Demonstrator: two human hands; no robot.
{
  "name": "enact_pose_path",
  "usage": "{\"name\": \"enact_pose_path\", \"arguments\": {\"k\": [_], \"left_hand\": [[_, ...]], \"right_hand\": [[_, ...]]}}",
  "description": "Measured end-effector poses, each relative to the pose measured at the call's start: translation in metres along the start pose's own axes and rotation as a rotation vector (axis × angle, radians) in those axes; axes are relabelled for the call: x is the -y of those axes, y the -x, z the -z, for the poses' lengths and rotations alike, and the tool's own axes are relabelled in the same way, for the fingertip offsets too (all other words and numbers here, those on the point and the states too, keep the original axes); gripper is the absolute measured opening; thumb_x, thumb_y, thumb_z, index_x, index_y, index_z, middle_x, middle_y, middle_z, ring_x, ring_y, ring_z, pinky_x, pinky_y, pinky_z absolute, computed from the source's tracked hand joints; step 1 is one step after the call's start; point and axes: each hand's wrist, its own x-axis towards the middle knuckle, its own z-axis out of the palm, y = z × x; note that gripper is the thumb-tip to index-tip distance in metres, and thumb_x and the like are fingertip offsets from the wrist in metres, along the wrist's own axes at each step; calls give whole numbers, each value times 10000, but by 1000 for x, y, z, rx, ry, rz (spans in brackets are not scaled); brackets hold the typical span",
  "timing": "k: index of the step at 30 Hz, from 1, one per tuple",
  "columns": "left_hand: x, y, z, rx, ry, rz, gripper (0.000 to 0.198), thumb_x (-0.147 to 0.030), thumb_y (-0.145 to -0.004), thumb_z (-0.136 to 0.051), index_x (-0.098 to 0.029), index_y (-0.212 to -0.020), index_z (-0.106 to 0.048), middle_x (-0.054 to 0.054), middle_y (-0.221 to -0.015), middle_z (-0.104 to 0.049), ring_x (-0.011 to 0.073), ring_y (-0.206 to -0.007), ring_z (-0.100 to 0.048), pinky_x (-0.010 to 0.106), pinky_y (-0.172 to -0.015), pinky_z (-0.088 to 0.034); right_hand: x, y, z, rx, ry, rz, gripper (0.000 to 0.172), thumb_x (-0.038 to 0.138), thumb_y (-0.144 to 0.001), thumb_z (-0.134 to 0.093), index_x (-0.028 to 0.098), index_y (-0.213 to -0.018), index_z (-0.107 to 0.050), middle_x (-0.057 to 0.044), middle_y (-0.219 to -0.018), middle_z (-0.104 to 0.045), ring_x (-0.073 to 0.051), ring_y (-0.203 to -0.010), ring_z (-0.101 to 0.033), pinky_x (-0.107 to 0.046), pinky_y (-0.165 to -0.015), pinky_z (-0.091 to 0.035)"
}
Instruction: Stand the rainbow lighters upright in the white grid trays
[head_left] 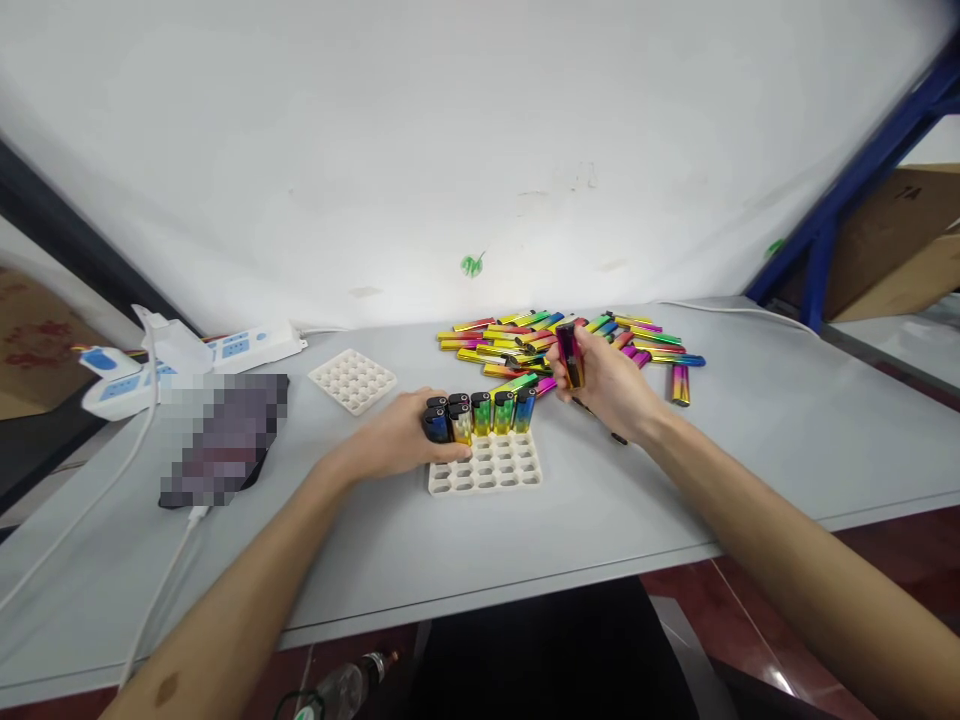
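Several shiny lighters with black tops, a green one (503, 412) among them, stand upright in the back rows of a white tray with oval holes (487, 472). My left hand (397, 437) is closed around the lighters at the tray's left end, its thumb across their front. Up and to the right of the tray, my right hand (604, 375) grips a purple-to-gold lighter (571, 358) upright between thumb and fingers. Behind that hand spreads a loose pile of colourful lighters (495, 350), partly hidden by it.
A second white holed tray (352, 381) lies at the left. Beyond it are white power strips (240, 346) and a blurred-out phone-like device (229, 440) with a cable. One lighter (680, 384) lies apart at the right. A white wall (480, 150) backs the table.
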Motion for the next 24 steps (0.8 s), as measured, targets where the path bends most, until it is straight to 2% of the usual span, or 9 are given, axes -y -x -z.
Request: {"name": "enact_pose_path", "arguments": {"k": [3, 7, 9, 11, 14, 19, 21, 24], "left_hand": [[1, -1, -2, -39, -37, 4, 405, -574, -694, -749, -236, -880, -627, -7, -872, -689, 208, -755, -634, 309, -660, -462], [1, -3, -3, -55, -62, 22, 467, -614, -689, -743, -228, -930, -641, 10, -912, -701, 223, -791, -641, 317, -685, -474], [0, -3, -3, -58, -62, 14, 478, -614, -688, -746, -226, -950, -648, 14, -931, -705, 229, -814, -648, 318, -706, -480], [0, -3, -4, -64, -49, 1, 479, -597, -690, -752, -229, -982, -657, 14, -952, -707, 231, -831, -653, 316, -725, -484], [1, -3, -4, -56, -13, -13, 489, -569, -699, -758, -230, -1038, -661, 15, -988, -708, 229, -858, -658, 312, -737, -487], [1, -3, -5, -15, 47, -14, 511, -589, -702, -758, -221, -1037, -646, 11, -973, -699, 218, -851, -652, 307, -728, -483], [-1, -3, -6, -14, 56, -22, 504, -611, -698, -757, -219, -992, -641, 5, -941, -688, 212, -828, -644, 305, -717, -477], [-4, -4, -11, -19, 76, -70, 452, -611, -709, -756, -221, -901, -633, -8, -889, -659, 202, -816, -632, 298, -710, -469]], "right_hand": [[6, 4, 9, 127, 168, 56, 424, 600, -840, -653, 204, -709, -577, -16, -698, -546, -154, -664, -510, -292, -606, -427], [10, 7, 22, 259, 343, 77, 340, 534, -796, -745, 208, -795, -651, 39, -607, -497, -102, -532, -420, -258, -493, -312], [11, 8, 22, 321, 342, 74, 323, 502, -781, -770, 201, -819, -659, 38, -617, -553, -101, -529, -486, -257, -499, -353], [12, 10, 17, 359, 351, 67, 322, 472, -757, -799, 190, -816, -654, 11, -674, -634, -136, -604, -600, -277, -566, -448], [6, 14, 4, 277, 401, 135, 373, 448, -706, -844, 190, -893, -652, -17, -740, -697, -191, -695, -687, -320, -647, -537], [-15, 24, -20, 56, 568, 429, 400, 452, -722, -837, 228, -968, -615, -38, -889, -733, -216, -729, -731, -332, -661, -585], [-24, 26, -27, 31, 678, 508, 373, 441, -747, -823, 242, -981, -612, -33, -900, -734, -215, -743, -735, -321, -656, -585], [-32, 28, -32, 45, 810, 546, 372, 416, -779, -805, 256, -1046, -600, -20, -898, -731, -199, -730, -725, -300, -631, -564]]}}
